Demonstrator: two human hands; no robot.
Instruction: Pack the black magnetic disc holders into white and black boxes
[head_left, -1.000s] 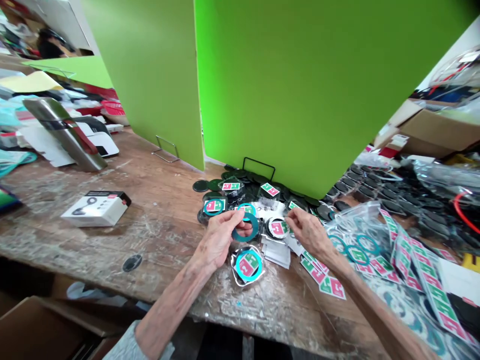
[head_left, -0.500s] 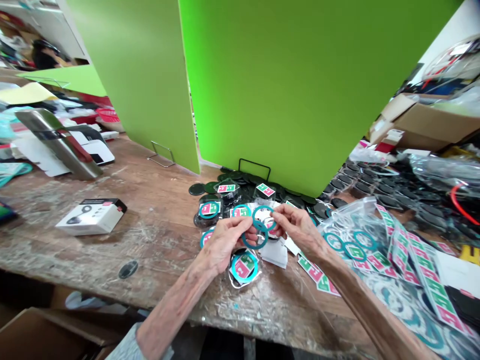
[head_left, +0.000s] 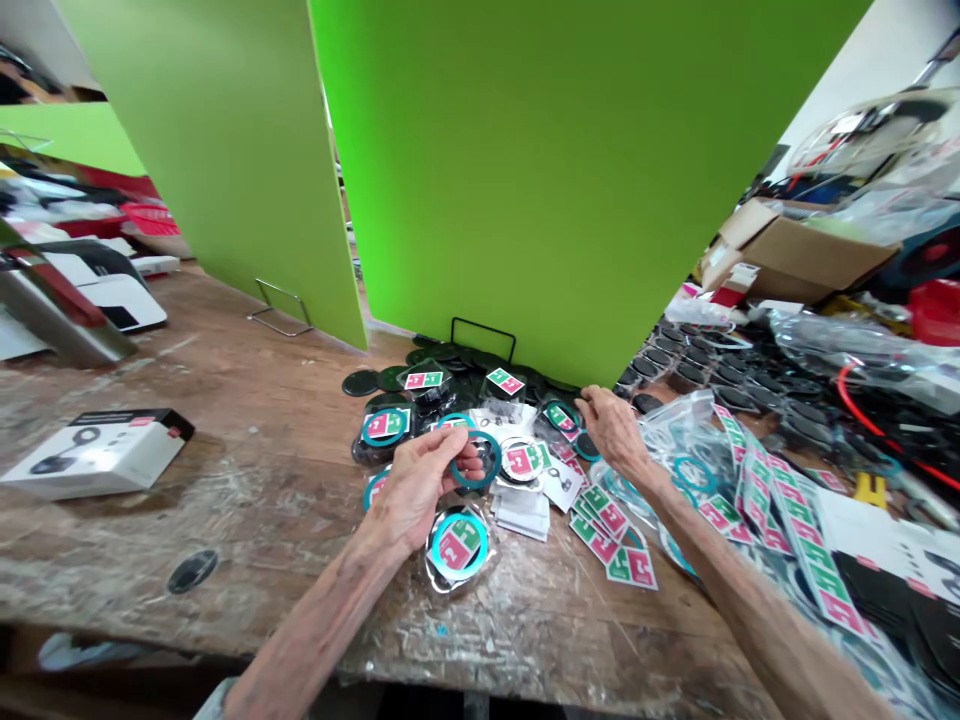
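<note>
My left hand point(head_left: 420, 480) pinches a teal ring point(head_left: 486, 462) above the middle of the wooden table. My right hand point(head_left: 615, 425) is over the right part of the pile, beside a packaged disc with a teal ring point(head_left: 562, 418); its fingers are bent, and whatever is between them is too small to make out. Below my left hand lies a bagged disc point(head_left: 459, 546) with a teal ring and a pink and green sticker. White folded papers point(head_left: 523, 512) are stacked to its right. Sticker strips point(head_left: 616, 540) lie near my right forearm.
Green panels point(head_left: 525, 180) stand behind the pile on wire stands. A white and black box point(head_left: 101, 452) and a metal flask point(head_left: 67, 315) are at the left. Plastic bags, many black discs point(head_left: 694, 360) and an open cardboard box point(head_left: 802, 255) are at the right.
My right hand has moved right, away from my left hand. Of the overlapping teal rings between my hands, one now shows in my left hand. The view has shifted right.
</note>
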